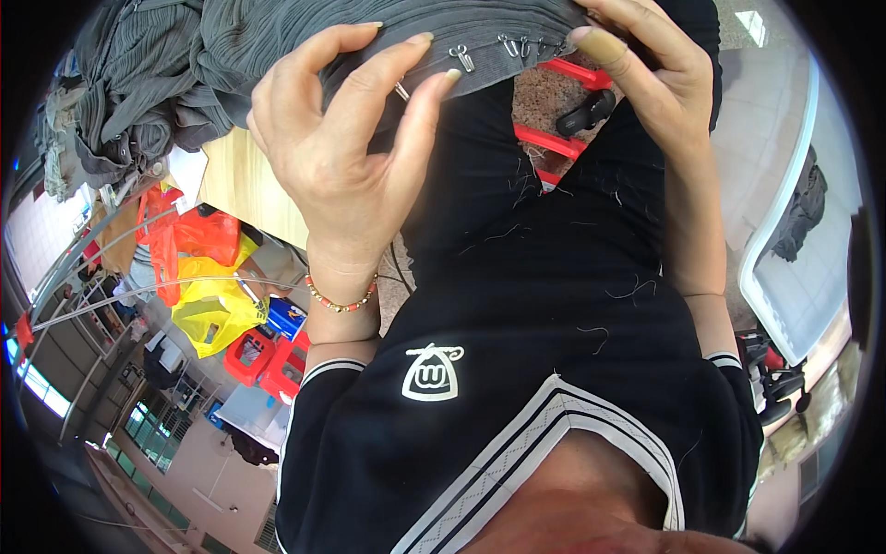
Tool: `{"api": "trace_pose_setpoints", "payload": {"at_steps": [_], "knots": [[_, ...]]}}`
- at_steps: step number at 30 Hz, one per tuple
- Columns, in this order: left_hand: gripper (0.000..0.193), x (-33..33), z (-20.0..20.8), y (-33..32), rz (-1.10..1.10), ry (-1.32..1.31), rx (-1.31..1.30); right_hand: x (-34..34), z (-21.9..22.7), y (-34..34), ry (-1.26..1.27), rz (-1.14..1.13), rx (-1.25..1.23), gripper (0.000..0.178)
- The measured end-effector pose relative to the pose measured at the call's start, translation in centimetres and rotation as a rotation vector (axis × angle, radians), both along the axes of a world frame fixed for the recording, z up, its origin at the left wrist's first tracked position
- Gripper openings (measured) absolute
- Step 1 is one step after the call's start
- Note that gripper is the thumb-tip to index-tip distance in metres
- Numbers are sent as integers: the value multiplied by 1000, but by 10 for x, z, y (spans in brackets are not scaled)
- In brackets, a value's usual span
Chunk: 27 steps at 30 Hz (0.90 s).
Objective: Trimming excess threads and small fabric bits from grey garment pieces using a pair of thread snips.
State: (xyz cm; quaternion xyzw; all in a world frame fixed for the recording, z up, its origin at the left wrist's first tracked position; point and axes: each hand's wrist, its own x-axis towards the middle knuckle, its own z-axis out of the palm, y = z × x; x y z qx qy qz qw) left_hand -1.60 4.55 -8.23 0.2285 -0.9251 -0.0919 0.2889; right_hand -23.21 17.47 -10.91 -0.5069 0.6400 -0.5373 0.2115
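Observation:
A dark grey pleated garment [277,42] stretches across the top of the view, over my lap. Along its smooth edge band sit several small silvery metal hooks [463,58]. My left hand [346,138] rests against the cloth with thumb and fingers spread apart. Its thumb tip lies just beside one pair of hooks, and a thin bit of metal shows behind the fingers. At the right end of the band my right hand [660,69] pinches the garment's edge. Its thumb wears a tan wrap [600,44], and some fingertips are hidden.
A pale wooden tabletop [254,180] lies at the left under the heaped cloth. Below it hang red and yellow plastic bags [217,305], near red plastic stools [268,360]. At the right stands a white tray-like surface [794,249] with a dark cloth on it. Loose threads cling to my black clothes.

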Motion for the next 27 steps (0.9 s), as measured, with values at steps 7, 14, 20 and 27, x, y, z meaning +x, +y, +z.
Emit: {"api": "trace_pose_setpoints", "payload": {"at_steps": [7,14,20,27], "knots": [[17,-1,1,0,24,-4,-119,7,-16,-6,-34,173,-105,40],[12,-3,-12,2,15,67,-154,8,-17,-13,29,200,-170,42],[12,-8,-13,6,-31,150,-38,5,-19,-18,64,247,-207,40],[11,-9,-13,6,-35,141,-30,8,-21,-26,144,240,-239,34]]}}
